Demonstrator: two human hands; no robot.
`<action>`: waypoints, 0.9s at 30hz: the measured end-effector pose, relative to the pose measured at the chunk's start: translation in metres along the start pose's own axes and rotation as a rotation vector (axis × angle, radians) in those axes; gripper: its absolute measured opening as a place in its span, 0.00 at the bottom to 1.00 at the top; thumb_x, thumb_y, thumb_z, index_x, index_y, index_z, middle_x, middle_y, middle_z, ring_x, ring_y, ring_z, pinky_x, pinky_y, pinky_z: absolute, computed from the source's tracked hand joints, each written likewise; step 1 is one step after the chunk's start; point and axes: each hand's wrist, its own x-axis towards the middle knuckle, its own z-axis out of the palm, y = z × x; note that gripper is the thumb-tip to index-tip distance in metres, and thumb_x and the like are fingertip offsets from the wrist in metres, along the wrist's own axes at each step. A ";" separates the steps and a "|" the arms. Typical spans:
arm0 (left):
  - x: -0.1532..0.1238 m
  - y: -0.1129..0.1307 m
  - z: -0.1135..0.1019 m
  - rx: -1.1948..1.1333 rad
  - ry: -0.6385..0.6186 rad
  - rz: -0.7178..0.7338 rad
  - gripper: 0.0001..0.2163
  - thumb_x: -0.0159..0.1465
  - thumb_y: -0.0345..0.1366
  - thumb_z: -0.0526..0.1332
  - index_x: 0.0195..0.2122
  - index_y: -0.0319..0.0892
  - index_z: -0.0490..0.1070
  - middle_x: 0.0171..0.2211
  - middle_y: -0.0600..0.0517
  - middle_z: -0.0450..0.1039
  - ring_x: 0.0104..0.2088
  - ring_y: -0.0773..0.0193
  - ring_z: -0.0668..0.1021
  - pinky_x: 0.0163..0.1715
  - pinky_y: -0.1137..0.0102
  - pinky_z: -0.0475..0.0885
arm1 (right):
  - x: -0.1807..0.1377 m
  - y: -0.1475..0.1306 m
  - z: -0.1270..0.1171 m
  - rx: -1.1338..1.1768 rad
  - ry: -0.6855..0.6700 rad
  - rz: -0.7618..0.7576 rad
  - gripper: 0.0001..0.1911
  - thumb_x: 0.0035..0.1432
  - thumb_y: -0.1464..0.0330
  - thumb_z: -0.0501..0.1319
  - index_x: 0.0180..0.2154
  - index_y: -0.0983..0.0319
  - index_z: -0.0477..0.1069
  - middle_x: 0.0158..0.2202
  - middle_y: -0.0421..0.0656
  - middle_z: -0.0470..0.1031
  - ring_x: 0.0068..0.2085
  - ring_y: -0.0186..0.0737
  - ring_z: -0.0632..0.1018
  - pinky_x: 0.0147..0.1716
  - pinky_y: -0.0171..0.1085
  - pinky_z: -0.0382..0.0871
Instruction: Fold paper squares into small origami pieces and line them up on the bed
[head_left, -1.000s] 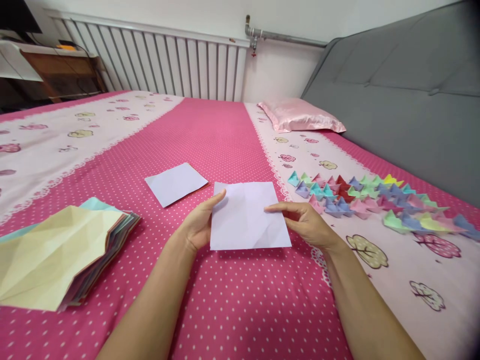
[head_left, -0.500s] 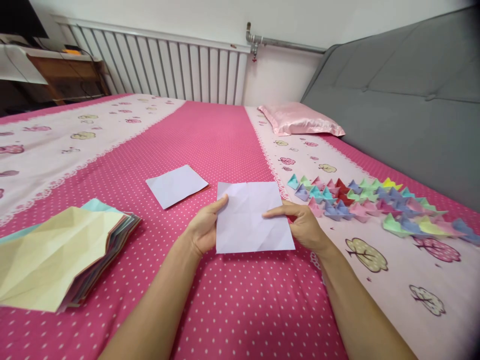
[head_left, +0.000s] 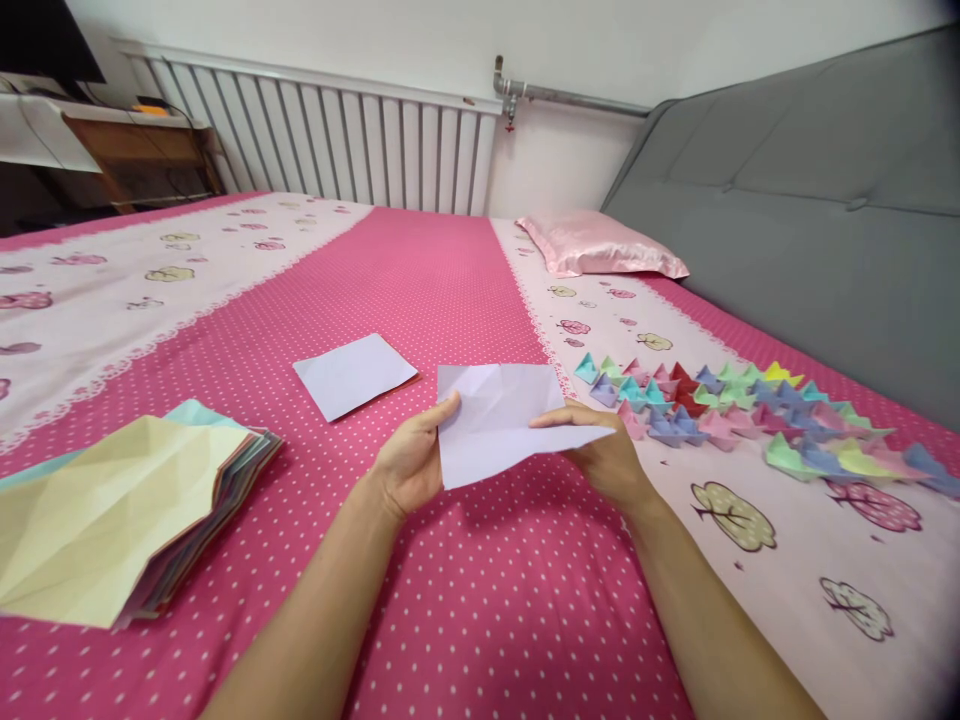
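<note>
A pale lilac sheet of paper (head_left: 495, 425) with crease lines is held above the bed between both hands. My left hand (head_left: 412, 455) pinches its left edge, thumb on top and the other fingers behind. At the right edge my right hand (head_left: 600, 450) grips the sheet, one finger lying over its face; the fingers beneath are partly hidden. The sheet's lower right corner is bent up in front of the right hand. Beyond the left hand lies a small stack of square paper (head_left: 356, 375), lilac on top.
A thick pile of creased paper (head_left: 127, 510), pale yellow uppermost, lies at the left. Rows of coloured folded paper boats (head_left: 720, 400) stand at the right. Farther back are a pink pillow (head_left: 600, 245), a grey headboard (head_left: 810, 200) and a white radiator (head_left: 322, 130).
The sheet's lower right part has lifted and bent upward, where before the sheet was nearly flat. Both hands keep their hold in about the same place.
</note>
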 end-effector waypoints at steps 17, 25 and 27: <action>0.012 -0.018 -0.001 0.321 0.083 0.442 0.15 0.47 0.32 0.68 0.37 0.37 0.73 0.38 0.47 0.76 0.40 0.61 0.76 0.44 0.69 0.68 | -0.009 -0.007 0.032 0.046 0.427 0.153 0.14 0.47 0.59 0.63 0.32 0.64 0.72 0.29 0.42 0.75 0.30 0.39 0.74 0.29 0.36 0.68; 0.017 -0.017 -0.006 0.284 0.306 0.496 0.12 0.44 0.30 0.69 0.31 0.37 0.73 0.28 0.50 0.76 0.27 0.68 0.76 0.31 0.74 0.70 | -0.012 -0.008 0.042 0.152 0.486 0.164 0.26 0.46 0.64 0.64 0.47 0.61 0.60 0.35 0.46 0.76 0.34 0.42 0.77 0.33 0.40 0.72; 0.017 -0.017 -0.005 0.286 0.326 0.519 0.12 0.44 0.30 0.69 0.30 0.37 0.73 0.27 0.51 0.76 0.26 0.68 0.75 0.30 0.74 0.70 | -0.013 -0.008 0.044 0.185 0.497 0.175 0.32 0.45 0.65 0.65 0.51 0.59 0.56 0.37 0.46 0.76 0.35 0.43 0.78 0.35 0.41 0.72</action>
